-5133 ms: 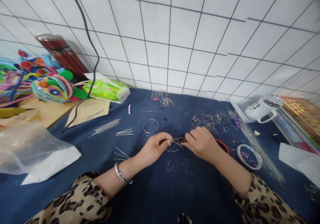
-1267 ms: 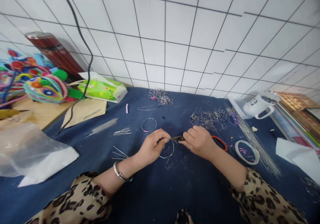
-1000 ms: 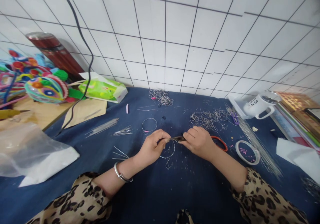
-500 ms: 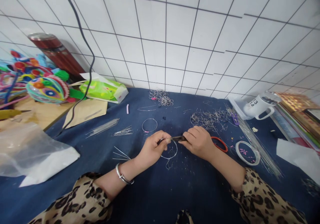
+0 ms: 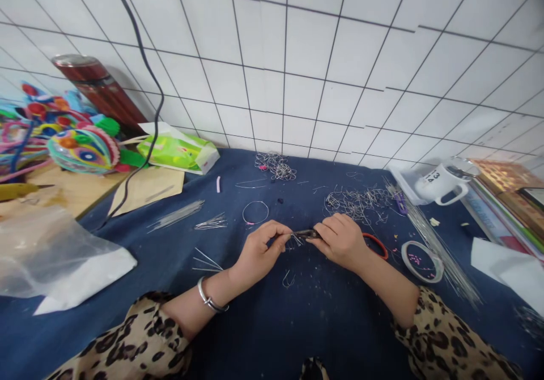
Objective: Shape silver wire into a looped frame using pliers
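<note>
My left hand (image 5: 261, 250) pinches a thin silver wire (image 5: 294, 239) just above the blue cloth (image 5: 272, 323). A silver bracelet (image 5: 209, 299) sits on that wrist. My right hand (image 5: 340, 239) is closed on small pliers (image 5: 309, 234), whose dark jaws meet the wire between the two hands. The pliers' red handle (image 5: 375, 243) curves out behind my right hand. The wire's shape under the fingers is partly hidden.
Loose wire scraps (image 5: 356, 201), a wire ring (image 5: 255, 212), straight wire bundles (image 5: 177, 216) and a tape roll (image 5: 421, 261) lie around. A white mug (image 5: 440, 180) stands at the right, a plastic bag (image 5: 55, 255) at the left, colourful ornaments (image 5: 80, 149) and a red flask (image 5: 102, 94) at the back left.
The round wire loop that hung below the pliers half a second ago has gone; only a short bunched bit of wire shows between the hands. Both hands stay almost in place.
</note>
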A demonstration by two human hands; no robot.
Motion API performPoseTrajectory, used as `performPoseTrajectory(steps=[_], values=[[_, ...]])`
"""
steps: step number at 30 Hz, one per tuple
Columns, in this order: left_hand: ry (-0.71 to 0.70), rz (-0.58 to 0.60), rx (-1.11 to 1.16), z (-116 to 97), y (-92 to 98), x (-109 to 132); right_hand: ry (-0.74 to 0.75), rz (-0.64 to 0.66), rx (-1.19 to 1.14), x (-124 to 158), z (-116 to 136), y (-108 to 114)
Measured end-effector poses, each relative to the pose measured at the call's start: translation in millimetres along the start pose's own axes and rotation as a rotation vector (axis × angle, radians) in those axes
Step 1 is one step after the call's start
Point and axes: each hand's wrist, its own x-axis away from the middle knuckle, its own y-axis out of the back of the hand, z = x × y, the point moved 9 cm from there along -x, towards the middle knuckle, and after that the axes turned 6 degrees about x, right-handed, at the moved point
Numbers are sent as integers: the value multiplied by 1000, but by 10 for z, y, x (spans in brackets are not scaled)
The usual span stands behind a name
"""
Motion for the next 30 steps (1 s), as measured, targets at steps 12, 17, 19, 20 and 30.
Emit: performPoseTrajectory(steps=[12, 17, 19, 20, 30], values=[[37, -25, 7, 32, 4, 12, -8, 25, 10, 1, 11, -17], [74, -20, 37, 59, -7, 28, 0, 23, 30, -5, 20, -8], [80, -17, 52, 60, -12, 33, 7, 21, 37, -7, 27, -4], [82, -19, 56, 60, -12, 34, 11, 20, 40, -9, 31, -2], [85, -35, 78, 76, -15, 51, 28, 14, 28, -6, 54, 2]])
